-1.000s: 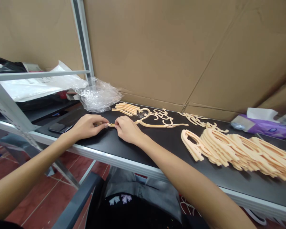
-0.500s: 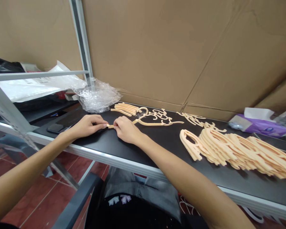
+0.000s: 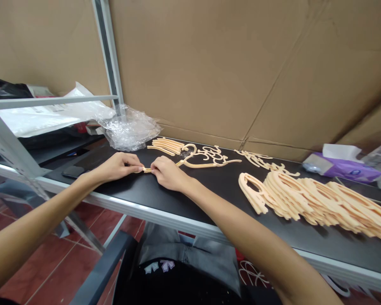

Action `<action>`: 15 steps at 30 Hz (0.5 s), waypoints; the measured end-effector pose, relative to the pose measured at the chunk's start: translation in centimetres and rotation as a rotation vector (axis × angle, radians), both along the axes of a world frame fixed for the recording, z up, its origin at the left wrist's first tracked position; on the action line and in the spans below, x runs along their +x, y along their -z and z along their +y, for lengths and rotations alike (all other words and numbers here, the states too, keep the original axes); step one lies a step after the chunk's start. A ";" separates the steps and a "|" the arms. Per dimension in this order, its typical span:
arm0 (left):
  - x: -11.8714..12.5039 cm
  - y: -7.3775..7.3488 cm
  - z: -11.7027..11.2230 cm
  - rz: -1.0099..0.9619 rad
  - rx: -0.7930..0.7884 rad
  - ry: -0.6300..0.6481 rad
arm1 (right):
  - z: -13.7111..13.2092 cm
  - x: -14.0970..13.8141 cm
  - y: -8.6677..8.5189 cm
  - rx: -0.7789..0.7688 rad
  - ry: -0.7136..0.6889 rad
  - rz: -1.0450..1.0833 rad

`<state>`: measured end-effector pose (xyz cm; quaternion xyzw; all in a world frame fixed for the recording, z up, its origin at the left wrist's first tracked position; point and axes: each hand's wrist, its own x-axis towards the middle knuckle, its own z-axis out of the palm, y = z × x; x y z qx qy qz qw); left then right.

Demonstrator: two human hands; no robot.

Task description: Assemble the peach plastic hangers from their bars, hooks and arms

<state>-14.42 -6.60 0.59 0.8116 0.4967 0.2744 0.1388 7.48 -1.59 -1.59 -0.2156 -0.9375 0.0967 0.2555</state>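
Left hand (image 3: 122,167): we pinch the strip (image 3: 147,170), nearly closed | Right hand (image 3: 168,173): we pinch it too, just beside

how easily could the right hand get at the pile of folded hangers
Probably yes: between the right hand and the pile of folded hangers lies black tabletop, with nothing seen in the way, though the hand would likely need to release the thin piece it pinches.

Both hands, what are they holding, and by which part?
A thin pale strip: the left hand pinches its visible left end; the right hand pinches it farther right. Whether it's one piece isn't clear.
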 end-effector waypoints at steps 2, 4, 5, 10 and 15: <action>0.2 -0.1 -0.1 0.008 0.025 -0.013 | 0.1 0.0 0.1 -0.005 -0.007 0.009; 0.4 -0.1 -0.3 0.027 0.058 -0.025 | 0.2 0.0 0.1 -0.008 -0.017 0.022; 0.5 -0.1 -0.4 0.044 0.076 -0.033 | 0.2 0.0 0.2 -0.010 -0.021 0.028; 0.8 0.1 -0.6 0.216 0.183 -0.105 | 0.4 -0.2 0.4 -0.004 -0.036 0.039; 1.1 0.5 -0.8 0.371 0.290 -0.175 | 0.3 -0.1 0.4 -0.009 -0.032 0.043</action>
